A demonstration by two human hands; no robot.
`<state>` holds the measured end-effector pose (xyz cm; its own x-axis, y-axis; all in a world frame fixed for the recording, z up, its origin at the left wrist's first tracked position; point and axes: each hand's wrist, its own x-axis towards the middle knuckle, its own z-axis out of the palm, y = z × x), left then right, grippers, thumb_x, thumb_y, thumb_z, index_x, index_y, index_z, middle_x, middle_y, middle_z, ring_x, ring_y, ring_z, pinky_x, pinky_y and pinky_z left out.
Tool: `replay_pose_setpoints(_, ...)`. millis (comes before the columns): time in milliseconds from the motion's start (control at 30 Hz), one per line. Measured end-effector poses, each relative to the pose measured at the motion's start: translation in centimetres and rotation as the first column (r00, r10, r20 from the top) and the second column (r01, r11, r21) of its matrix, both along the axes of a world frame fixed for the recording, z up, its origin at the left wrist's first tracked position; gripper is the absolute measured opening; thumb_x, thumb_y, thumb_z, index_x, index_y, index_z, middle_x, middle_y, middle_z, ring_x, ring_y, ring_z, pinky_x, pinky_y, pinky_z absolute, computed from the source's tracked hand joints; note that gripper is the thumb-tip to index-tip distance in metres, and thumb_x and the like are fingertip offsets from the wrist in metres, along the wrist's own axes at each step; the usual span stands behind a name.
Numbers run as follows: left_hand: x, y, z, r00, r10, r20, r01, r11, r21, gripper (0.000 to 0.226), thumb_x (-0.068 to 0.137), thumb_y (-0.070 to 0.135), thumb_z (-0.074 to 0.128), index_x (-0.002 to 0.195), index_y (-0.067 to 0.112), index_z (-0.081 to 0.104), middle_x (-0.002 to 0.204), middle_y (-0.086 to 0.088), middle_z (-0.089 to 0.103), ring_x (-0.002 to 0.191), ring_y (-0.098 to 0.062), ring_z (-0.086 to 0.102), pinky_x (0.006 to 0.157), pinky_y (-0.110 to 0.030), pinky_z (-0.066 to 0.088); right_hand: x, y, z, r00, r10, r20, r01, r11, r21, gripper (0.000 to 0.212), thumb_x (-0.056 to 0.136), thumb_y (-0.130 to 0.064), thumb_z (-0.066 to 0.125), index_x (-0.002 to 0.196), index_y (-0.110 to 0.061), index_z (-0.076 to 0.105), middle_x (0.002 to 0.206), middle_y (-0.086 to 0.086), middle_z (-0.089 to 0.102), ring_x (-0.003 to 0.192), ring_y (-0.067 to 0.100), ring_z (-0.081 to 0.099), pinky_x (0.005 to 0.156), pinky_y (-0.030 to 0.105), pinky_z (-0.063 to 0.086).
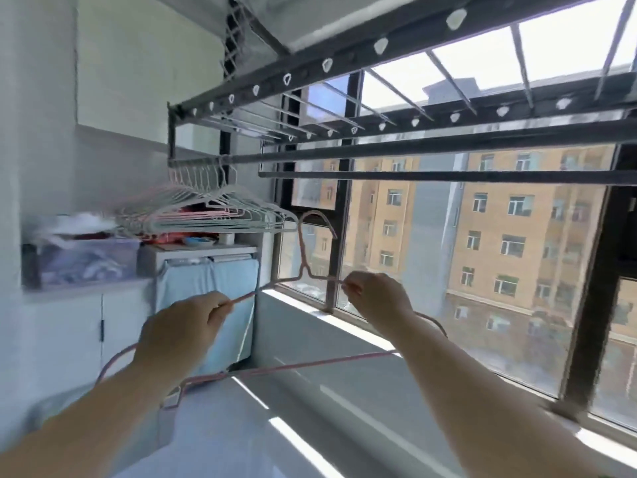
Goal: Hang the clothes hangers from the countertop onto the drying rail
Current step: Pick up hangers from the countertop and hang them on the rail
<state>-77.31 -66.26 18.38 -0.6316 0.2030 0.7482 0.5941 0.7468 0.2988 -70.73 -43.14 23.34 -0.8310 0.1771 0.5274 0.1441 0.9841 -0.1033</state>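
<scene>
Left hand [179, 331] and right hand [375, 296] pinch 1 hanger [303, 267] at the shoulders; its seemingly tilted hook [319, 215] could miss the rail [379, 152] or snag hung hangers [206, 205].

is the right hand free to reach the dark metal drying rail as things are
Likely yes: the right hand pinches the pink wire hanger together with the left hand, but only open air lies between it and the dark metal drying rail above.

Pink hanger [303, 270] partly behind left hand [179, 336], right hand [375, 298]
</scene>
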Motion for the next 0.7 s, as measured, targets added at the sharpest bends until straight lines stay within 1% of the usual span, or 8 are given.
replay_pose_setpoints(133, -3.5, -3.3, 1.6, 0.986, 0.149, -0.070, -0.151, 0.988, -0.019, 0.031, 0.095, 0.033, 0.038, 0.109, 0.019, 0.062, 0.087, -0.004, 0.068, 0.073, -0.023, 0.061, 0.046, -0.019, 0.030, -5.8, -2.8, 1.5, 0.995, 0.097, 0.016, -0.098, 0.995, 0.022, 0.029, 0.098, -0.025, 0.038, 0.116, -0.018, 0.060, 0.112, 0.007, 0.066, 0.103, 0.027, 0.060, 0.080, 0.031, 0.046)
replay_pose_setpoints(267, -7.2, -4.8, 3.6, 0.966, 0.229, -0.121, -0.228, 0.973, 0.017, 0.032, 0.095, 0.031, 0.039, 0.112, 0.018, 0.063, 0.082, 0.001, 0.066, 0.058, -0.014, 0.055, 0.044, -0.013, 0.028, -11.4, -3.5, 4.2, 0.984, 0.179, 0.013, -0.179, 0.984, 0.016, 0.030, 0.096, -0.031, 0.044, 0.119, -0.020, 0.059, 0.117, 0.002, 0.064, 0.107, 0.021, 0.058, 0.087, 0.030, 0.046)
replay_pose_setpoints(333, -9.6, -5.3, 4.9, 0.953, 0.260, -0.158, -0.256, 0.966, 0.046, 0.031, 0.094, 0.028, 0.043, 0.113, 0.016, 0.064, 0.074, 0.001, 0.064, 0.051, -0.010, 0.047, 0.043, -0.010, 0.022, -14.1, -3.4, 6.0, 0.972, 0.229, -0.044, -0.225, 0.971, 0.079, 0.033, 0.096, -0.035, 0.044, 0.123, -0.020, 0.057, 0.122, -0.001, 0.062, 0.114, 0.017, 0.054, 0.094, 0.030, 0.042)
replay_pose_setpoints(367, -10.8, -5.4, 5.5, 0.946, 0.276, -0.169, -0.271, 0.961, 0.049, 0.030, 0.093, 0.027, 0.045, 0.112, 0.016, 0.065, 0.079, -0.003, 0.069, 0.056, -0.014, 0.049, 0.045, -0.009, 0.020, -15.4, -3.2, 6.9, 0.968, 0.237, -0.081, -0.224, 0.964, 0.144, 0.034, 0.097, -0.034, 0.042, 0.125, -0.019, 0.055, 0.126, -0.001, 0.059, 0.119, 0.016, 0.050, 0.099, 0.031, 0.038)
replay_pose_setpoints(433, -13.2, -5.5, 6.6, 0.941, 0.303, -0.152, -0.299, 0.953, 0.049, 0.029, 0.093, 0.027, 0.045, 0.109, 0.015, 0.066, 0.094, -0.008, 0.071, 0.068, -0.021, 0.052, 0.046, -0.015, 0.024, -18.1, -3.0, 8.7, 0.963, 0.214, -0.162, -0.164, 0.947, 0.277, 0.034, 0.098, -0.029, 0.039, 0.129, -0.017, 0.050, 0.132, 0.000, 0.053, 0.126, 0.016, 0.041, 0.107, 0.031, 0.030)
replay_pose_setpoints(500, -15.9, -5.4, 7.3, 0.944, 0.318, -0.093, -0.313, 0.948, 0.060, 0.029, 0.094, 0.029, 0.043, 0.107, 0.015, 0.065, 0.098, -0.009, 0.069, 0.076, -0.024, 0.054, 0.053, -0.026, 0.029, -20.5, -3.2, 10.3, 0.961, 0.162, -0.225, -0.053, 0.905, 0.423, 0.034, 0.099, -0.022, 0.037, 0.131, -0.014, 0.046, 0.135, 0.003, 0.047, 0.129, 0.019, 0.036, 0.111, 0.033, 0.023)
replay_pose_setpoints(600, -19.9, -5.4, 7.8, 0.945, 0.324, -0.046, -0.316, 0.941, 0.119, 0.028, 0.094, 0.027, 0.044, 0.103, 0.012, 0.065, 0.094, -0.014, 0.068, 0.074, -0.026, 0.050, 0.064, -0.027, 0.032, -23.4, -3.4, 11.8, 0.960, 0.080, -0.267, 0.106, 0.781, 0.616, 0.038, 0.097, -0.013, 0.037, 0.135, -0.013, 0.040, 0.144, 0.009, 0.034, 0.138, 0.026, 0.023, 0.115, 0.042, 0.009)
replay_pose_setpoints(700, -23.1, -5.1, 8.1, 0.955, 0.292, -0.042, -0.280, 0.943, 0.181, 0.025, 0.093, 0.023, 0.046, 0.091, 0.006, 0.065, 0.081, -0.014, 0.067, 0.074, -0.029, 0.052, 0.064, -0.028, 0.032, -25.4, -3.5, 13.1, 0.948, -0.041, -0.316, 0.242, 0.737, 0.631, 0.047, 0.096, -0.015, 0.037, 0.142, -0.012, 0.026, 0.150, 0.010, 0.023, 0.141, 0.029, 0.016, 0.115, 0.048, 0.002)
